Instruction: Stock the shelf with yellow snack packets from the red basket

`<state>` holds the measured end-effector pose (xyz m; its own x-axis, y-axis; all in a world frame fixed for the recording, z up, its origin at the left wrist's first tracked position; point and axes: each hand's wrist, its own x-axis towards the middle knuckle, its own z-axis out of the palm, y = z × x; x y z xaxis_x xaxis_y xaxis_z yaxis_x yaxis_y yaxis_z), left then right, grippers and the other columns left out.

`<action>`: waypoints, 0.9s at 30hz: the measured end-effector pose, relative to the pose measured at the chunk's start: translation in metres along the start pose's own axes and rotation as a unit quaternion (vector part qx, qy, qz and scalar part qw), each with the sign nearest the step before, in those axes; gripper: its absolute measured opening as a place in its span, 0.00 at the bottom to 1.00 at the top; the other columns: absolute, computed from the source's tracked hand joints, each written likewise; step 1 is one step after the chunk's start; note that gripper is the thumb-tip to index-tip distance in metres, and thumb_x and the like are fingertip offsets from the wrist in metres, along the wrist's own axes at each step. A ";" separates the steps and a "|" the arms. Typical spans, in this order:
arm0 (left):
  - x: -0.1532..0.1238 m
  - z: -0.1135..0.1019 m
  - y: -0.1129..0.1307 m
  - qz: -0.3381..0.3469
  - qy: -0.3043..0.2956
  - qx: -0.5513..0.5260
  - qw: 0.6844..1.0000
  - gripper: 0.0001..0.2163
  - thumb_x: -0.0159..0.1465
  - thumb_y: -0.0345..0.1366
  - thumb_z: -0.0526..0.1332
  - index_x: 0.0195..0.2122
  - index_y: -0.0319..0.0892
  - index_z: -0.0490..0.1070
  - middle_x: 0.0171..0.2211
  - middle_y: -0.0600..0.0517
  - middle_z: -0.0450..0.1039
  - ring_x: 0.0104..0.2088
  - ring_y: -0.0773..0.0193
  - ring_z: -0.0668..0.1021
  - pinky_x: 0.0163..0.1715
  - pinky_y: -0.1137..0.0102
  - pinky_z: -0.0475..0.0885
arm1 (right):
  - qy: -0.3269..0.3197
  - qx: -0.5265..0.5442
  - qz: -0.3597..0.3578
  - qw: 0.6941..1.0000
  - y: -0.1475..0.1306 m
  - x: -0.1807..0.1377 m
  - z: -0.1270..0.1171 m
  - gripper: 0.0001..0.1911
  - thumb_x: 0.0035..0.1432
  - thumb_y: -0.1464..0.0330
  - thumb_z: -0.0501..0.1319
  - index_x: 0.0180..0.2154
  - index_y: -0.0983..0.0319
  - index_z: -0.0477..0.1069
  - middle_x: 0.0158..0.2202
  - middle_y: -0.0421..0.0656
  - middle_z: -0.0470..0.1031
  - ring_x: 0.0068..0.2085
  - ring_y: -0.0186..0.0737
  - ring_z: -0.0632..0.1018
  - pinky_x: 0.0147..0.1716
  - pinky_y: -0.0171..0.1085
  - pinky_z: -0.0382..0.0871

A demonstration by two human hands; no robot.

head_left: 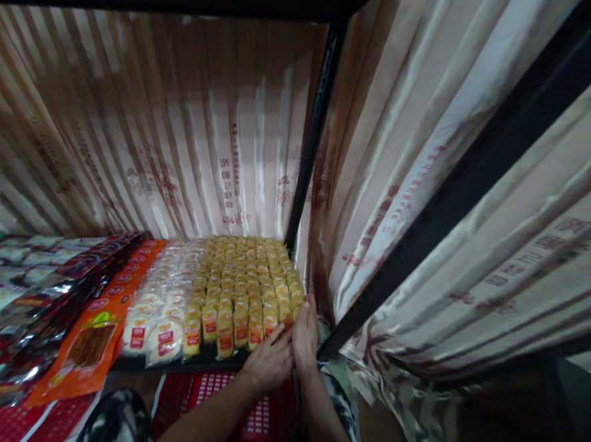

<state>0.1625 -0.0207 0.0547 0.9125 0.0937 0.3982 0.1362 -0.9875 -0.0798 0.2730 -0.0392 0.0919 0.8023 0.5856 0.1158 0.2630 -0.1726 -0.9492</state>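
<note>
Shelf (pixel 134 365) under draped plastic; yellow packs (pixel 246 277) fill lower centre. Right hand (pixel 305 334) flat against their right edge, left hand (pixel 269 362) fingers spread on front row; neither grips.

Print on yellow packets (pixel 246 277) too small to read. Left hand (pixel 269 362) fingertips partly hidden behind right hand (pixel 305 334). Dark packets (pixel 34 290) cut by left edge, blurred. Red crate (pixel 247 417) mostly covered by forearms, cut by bottom edge.

yellow-red packets (pixel 246 284) | orange packs (pixel 102 326) | striped beige curtain (pixel 170 128) | red crate (pixel 247 417)
</note>
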 end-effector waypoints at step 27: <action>0.004 -0.013 0.003 -0.042 0.000 0.019 0.999 0.21 0.66 0.38 0.46 0.60 0.37 0.53 0.58 0.49 0.61 0.61 0.58 0.55 0.61 0.60 0.43 | -0.086 -0.101 0.085 0.988 -0.023 0.052 0.006 0.31 0.59 0.56 0.39 0.54 0.68 0.64 0.54 0.52 0.66 0.56 0.44 0.66 0.55 0.39 0.55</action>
<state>0.1615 -0.0248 0.0683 0.8975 0.1764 0.4043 0.2274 -0.9704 -0.0812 0.3054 0.0000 0.1184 0.7461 0.6572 -0.1070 0.2489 -0.4242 -0.8707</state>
